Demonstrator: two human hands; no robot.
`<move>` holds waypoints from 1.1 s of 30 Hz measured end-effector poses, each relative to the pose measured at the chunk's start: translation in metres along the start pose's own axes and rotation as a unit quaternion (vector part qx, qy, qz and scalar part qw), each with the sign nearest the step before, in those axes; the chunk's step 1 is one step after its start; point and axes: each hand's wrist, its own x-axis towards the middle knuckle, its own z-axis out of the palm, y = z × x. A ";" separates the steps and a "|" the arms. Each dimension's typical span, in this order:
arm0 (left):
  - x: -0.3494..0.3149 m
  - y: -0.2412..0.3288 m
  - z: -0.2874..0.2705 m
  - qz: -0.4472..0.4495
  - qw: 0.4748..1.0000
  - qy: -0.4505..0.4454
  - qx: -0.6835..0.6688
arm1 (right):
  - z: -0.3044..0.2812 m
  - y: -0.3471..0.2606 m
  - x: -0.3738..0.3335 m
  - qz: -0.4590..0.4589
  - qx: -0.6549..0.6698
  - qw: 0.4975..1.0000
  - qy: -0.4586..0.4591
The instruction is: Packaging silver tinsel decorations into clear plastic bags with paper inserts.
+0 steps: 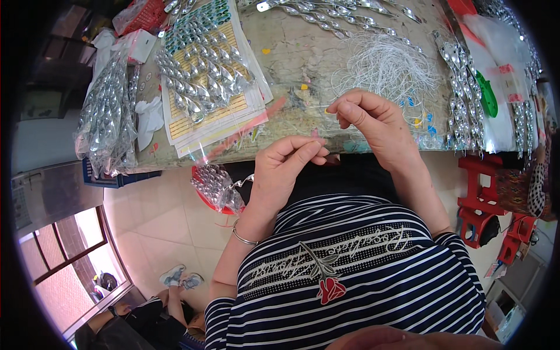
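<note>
My left hand (283, 166) is closed in a pinch just over the table's near edge. A silver twisted strip (242, 181) comes out from behind it toward the left; the fingers hide its other end. Higher and to the right, my right hand (378, 121) pinches thumb against forefinger on what looks like a fine white string, faint at the fingertips. The two hands are apart. Beyond my right hand lies a loose tangle of white string (388, 64). More silver twisted strips (207, 76) lie on yellow-striped sheets beyond my left hand.
Bagged silver strips (108, 111) hang over the table's left edge; others (466, 87) lie at the right beside a green object (486, 95). A red basin (204, 195) holds another bag below the table. Red stools (481, 186) stand right. Another person's legs (174, 297) show lower left.
</note>
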 end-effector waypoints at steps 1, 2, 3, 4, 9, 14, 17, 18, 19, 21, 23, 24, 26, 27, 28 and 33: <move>0.000 0.000 0.000 0.002 1.000 0.000 -0.004 | 0.000 0.001 0.000 -0.002 -0.005 1.000 0.003; -0.001 0.000 0.000 0.003 1.000 0.001 -0.004 | 0.001 0.001 -0.001 -0.004 -0.010 1.000 0.005; -0.001 0.001 0.000 -0.008 1.000 -0.008 0.002 | 0.001 0.001 -0.001 -0.004 -0.011 1.000 0.005; -0.002 0.002 0.000 -0.019 1.000 -0.016 0.007 | 0.001 0.001 -0.002 -0.011 -0.005 1.000 0.006; -0.005 -0.001 0.001 -0.032 0.999 -0.024 0.016 | -0.002 0.002 -0.002 -0.038 0.006 0.999 0.016; -0.005 -0.001 0.001 -0.032 0.999 -0.026 0.014 | -0.007 -0.002 -0.004 -0.035 -0.010 0.999 0.016; -0.006 -0.002 0.003 -0.029 0.999 -0.017 -0.008 | -0.004 0.001 -0.006 -0.056 -0.030 0.998 0.015; -0.006 -0.002 0.002 -0.025 0.999 -0.007 -0.018 | -0.002 0.001 -0.007 -0.054 -0.030 0.998 0.012; -0.006 -0.002 0.002 -0.021 0.999 0.002 -0.029 | 0.000 0.000 -0.009 -0.065 -0.064 0.996 0.006; -0.005 -0.001 0.002 -0.016 1.000 0.001 -0.021 | 0.003 0.001 -0.011 -0.074 -0.099 0.992 -0.003; -0.005 -0.001 0.003 -0.003 1.000 -0.002 -0.018 | 0.005 0.002 -0.013 -0.096 -0.150 0.983 -0.033; -0.005 -0.001 0.003 -0.004 1.000 -0.001 -0.019 | 0.006 0.003 -0.013 -0.095 -0.151 0.983 -0.034; -0.005 -0.002 0.002 -0.001 1.000 0.002 -0.021 | 0.007 0.007 -0.013 -0.108 -0.171 0.978 -0.041; -0.005 -0.002 0.002 -0.002 1.000 0.002 -0.022 | 0.007 0.007 -0.013 -0.107 -0.171 0.978 -0.041; -0.005 -0.002 0.002 0.006 1.000 -0.005 -0.025 | 0.007 0.007 -0.014 -0.113 -0.178 0.976 -0.046; -0.005 -0.004 0.002 0.023 0.999 -0.021 -0.009 | 0.009 0.005 -0.016 -0.099 -0.165 0.980 -0.056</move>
